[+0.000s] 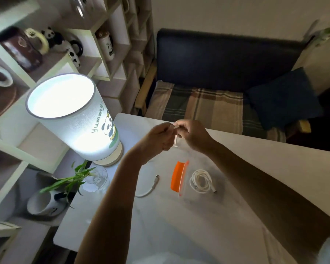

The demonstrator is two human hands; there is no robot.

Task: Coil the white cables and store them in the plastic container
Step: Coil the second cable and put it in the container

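**Loose cable trails toward seven o'clock from my grip**

The thin white cable (176, 134) is pinched between my left hand (161, 137) and right hand (192, 134); its free end (156, 177) lies at seven o'clock, nearer my left. The clear plastic container with orange lid (178, 176), holding a coiled white cable (202, 181), sits at six.

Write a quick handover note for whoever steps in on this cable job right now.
Left hand and right hand: both raised over the table, pinching one white cable between them.
Done: a coiled white cable lies inside the clear plastic container, beside its orange lid.
Left: a loose white cable lies uncoiled left of the lid. Coil the held and loose cables, store both.
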